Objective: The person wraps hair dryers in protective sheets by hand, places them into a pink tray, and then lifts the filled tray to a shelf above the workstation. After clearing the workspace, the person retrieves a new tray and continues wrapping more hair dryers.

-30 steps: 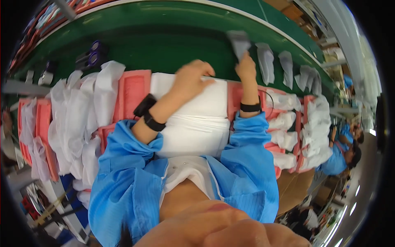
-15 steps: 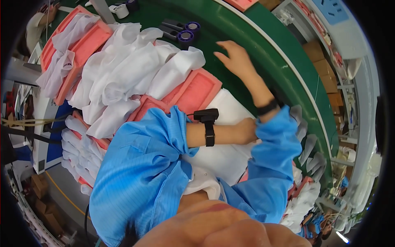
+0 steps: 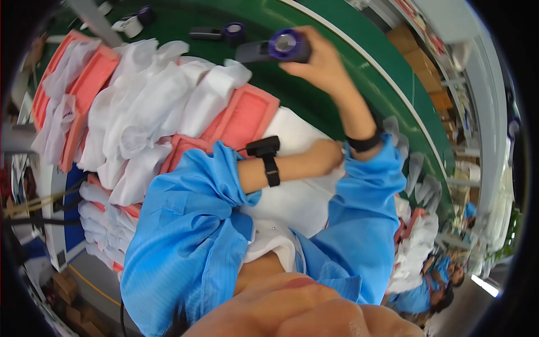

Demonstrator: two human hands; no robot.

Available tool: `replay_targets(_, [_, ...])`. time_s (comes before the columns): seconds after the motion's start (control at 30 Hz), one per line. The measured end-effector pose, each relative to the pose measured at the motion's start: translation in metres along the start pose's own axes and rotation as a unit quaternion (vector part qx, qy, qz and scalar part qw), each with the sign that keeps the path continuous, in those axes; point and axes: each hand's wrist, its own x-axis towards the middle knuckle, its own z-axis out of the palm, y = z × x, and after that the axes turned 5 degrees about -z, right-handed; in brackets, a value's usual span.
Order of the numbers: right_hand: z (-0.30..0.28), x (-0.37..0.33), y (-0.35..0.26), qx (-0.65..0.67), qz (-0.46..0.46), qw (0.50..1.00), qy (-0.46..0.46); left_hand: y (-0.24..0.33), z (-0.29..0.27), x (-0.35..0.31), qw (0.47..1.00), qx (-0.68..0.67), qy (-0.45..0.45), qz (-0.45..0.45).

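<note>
My right hand [image 3: 323,64] reaches over the green table and grips a dark grey handheld device [image 3: 289,48] by its round, purple-rimmed end. The device's flat grey part points left; it looks like a small handheld vacuum. A second device of the same kind [image 3: 233,32] lies on the table beyond it. My left hand [image 3: 327,156] rests over a white sheet or bag [image 3: 297,196] in front of my chest. Its fingers are hidden near my right sleeve. Left of it lie pink trays [image 3: 247,112] with white fabric bags [image 3: 146,106] heaped on them.
The green table [image 3: 370,90] curves along the far side with a pale edge strip. More pink trays [image 3: 84,78] stack at the left. Grey glove-like pieces [image 3: 415,168] lie at the right. Cardboard boxes [image 3: 421,62] and shelves stand beyond. People [image 3: 432,281] sit at lower right.
My right hand, open and empty before, has closed on one of the two devices and lifted it toward the right. My left hand stays over the white sheet. The view has shifted slightly.
</note>
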Motion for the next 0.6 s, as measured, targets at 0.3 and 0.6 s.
replay_targets(0.3, [-0.175,-0.199,-0.052,-0.063,0.167,0.968,0.177,0.011,-0.068,0.037,0.97,-0.242,0.023,0.01])
replay_targets(0.6, [-0.156,-0.231,-0.036,0.023,0.118,0.974,0.193,0.036,-0.096,0.036,0.916,-0.381,0.098,-0.075])
